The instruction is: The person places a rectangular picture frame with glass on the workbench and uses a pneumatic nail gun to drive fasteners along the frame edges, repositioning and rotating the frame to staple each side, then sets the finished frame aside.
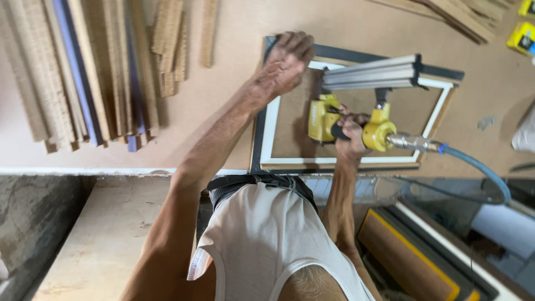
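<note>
nailer nose [323,120] hidden behind its body, contact with frame [267,128] unreadable (air hose [479,167] cut by right edge).

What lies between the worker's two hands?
Head view: between left hand and right hand lie the yellow pneumatic nailer and brown surface inside the white-edged frame.

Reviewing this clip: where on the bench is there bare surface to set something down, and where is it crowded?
Bare board lies between the moulding strips and the picture frame, though the left hand and its forearm cross it. More lies right of the frame, around the air hose. Inside the frame is crowded: the right hand holds the yellow nail gun there.
</note>
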A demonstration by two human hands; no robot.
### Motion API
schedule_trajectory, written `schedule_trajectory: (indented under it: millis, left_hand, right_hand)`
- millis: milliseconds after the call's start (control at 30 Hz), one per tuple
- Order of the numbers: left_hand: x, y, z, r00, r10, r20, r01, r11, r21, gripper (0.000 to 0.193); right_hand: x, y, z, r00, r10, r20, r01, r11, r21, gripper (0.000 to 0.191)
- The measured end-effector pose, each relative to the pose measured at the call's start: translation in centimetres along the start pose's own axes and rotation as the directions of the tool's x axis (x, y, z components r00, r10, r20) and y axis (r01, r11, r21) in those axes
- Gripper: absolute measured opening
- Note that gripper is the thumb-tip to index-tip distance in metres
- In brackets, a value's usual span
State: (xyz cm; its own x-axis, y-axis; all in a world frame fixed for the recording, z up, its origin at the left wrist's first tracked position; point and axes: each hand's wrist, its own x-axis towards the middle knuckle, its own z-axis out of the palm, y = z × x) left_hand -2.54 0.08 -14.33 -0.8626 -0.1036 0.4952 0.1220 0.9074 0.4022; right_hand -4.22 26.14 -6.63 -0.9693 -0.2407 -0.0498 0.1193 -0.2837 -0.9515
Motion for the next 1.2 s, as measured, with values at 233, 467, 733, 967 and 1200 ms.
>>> schedule_trajectory:
  millis: [233, 467, 733, 967, 1200]
  left_hand:
    - [-5.3, -2.7, -6.8, 0.777, -0.519, -0.356, 0.598, 0.786, 0.159, 0.024]
    - [-7.3, -6.6, -10.1, 0.58, -0.767, -0.275, 0.808, 0.585, 0.073, 0.022]
    - [-6.7, -1.1, -11.5, 0.384, -0.837, -0.391, 0.754, 0.528, -0.391, 0.012]
    - [-8.0, 7.9, -8.4, 0.227, -0.959, -0.172, 0.623, 0.279, -0.731, 0.013]
    - [-10.3, 8.8, -6.3, 0.518, -0.582, -0.627, 0.849, 0.437, 0.296, 0.013]
  right_hand:
    - [2.4, -1.9, -3.7, 0.997, -0.033, 0.068, 0.035, 0.999, -0.034, 0.026]
    - [4.9, -3.1, -5.1, 0.989, 0.016, 0.149, -0.007, 0.998, -0.06, 0.026]
    - [7.6, -2.4, -7.2, 0.91, 0.078, 0.408, -0.042, 0.994, -0.098, 0.023]
    - [9.3, -2.1, -9.0, 0.755, 0.098, 0.649, -0.019, 0.992, -0.127, 0.015]
    - [8.8, -2.4, -8.3, 0.702, 0.032, 0.711, 0.051, 0.994, -0.096, 0.014]
